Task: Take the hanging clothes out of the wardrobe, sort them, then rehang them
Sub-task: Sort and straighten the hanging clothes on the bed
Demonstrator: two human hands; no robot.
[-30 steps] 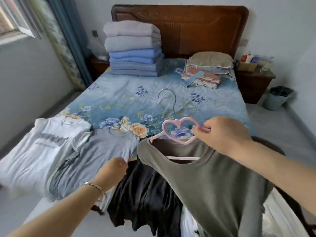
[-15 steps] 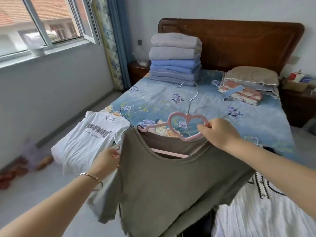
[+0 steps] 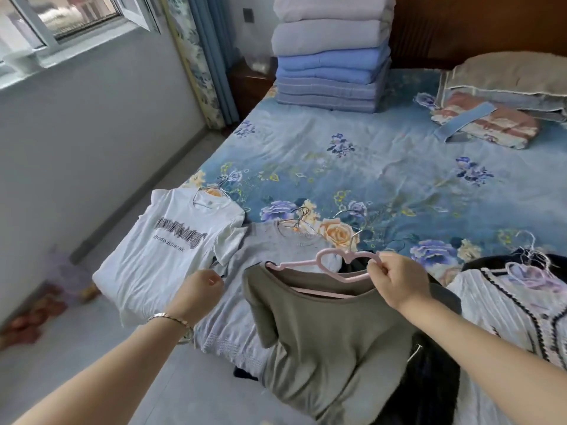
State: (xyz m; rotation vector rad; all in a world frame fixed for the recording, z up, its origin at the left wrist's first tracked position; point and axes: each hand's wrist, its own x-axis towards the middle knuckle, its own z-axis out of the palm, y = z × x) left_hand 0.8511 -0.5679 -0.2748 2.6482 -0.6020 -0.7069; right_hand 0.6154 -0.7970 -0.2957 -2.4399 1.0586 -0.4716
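blanket stack top runs off edge | pink hanger bar sits partly inside olive shirt | white shirt lettering unreadable | left hand fingertips hidden, grasp unclear

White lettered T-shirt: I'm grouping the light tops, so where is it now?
In the head view, the white lettered T-shirt lies flat on the bed at its near left corner, overlapping the grey T-shirt to its right, beyond the left hand.

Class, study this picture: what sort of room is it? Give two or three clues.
Most likely a bedroom: a bed with a flowered sheet, a pillow near the wooden headboard, and a stack of folded blankets.
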